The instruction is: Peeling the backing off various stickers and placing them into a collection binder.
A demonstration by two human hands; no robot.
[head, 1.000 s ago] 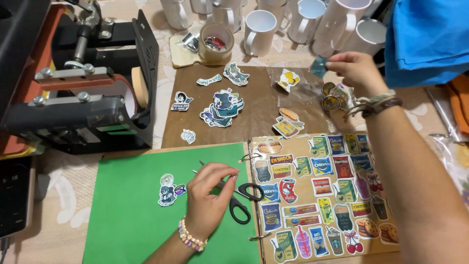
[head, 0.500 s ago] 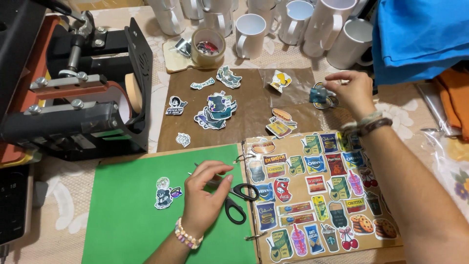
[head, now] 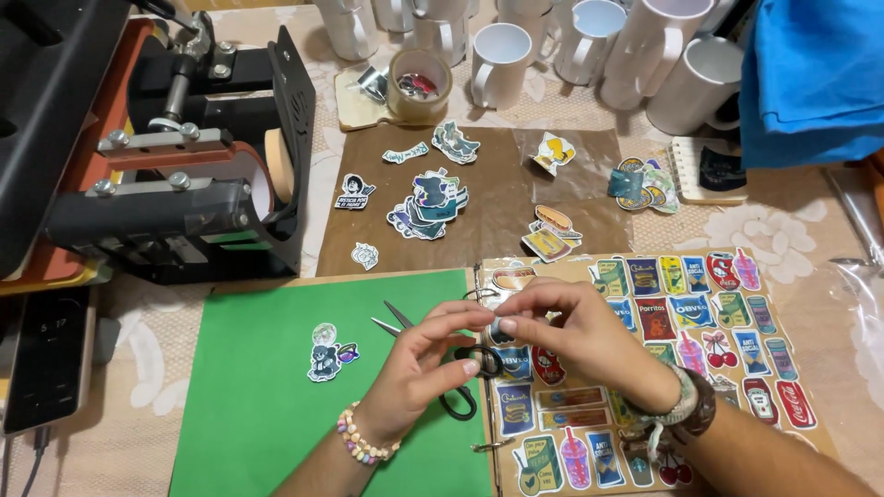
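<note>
Where hands meet, sticker (head: 498, 328) barely shows.

The hands' grip hides most of the scissors (head: 458, 402).

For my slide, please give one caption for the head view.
Both hands pinch a small sticker above scissors and a sticker album.

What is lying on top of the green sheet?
On the green sheet lie two small cut-out stickers and black scissors. The left hand covers part of the scissors, so their handles are only partly visible.
</note>
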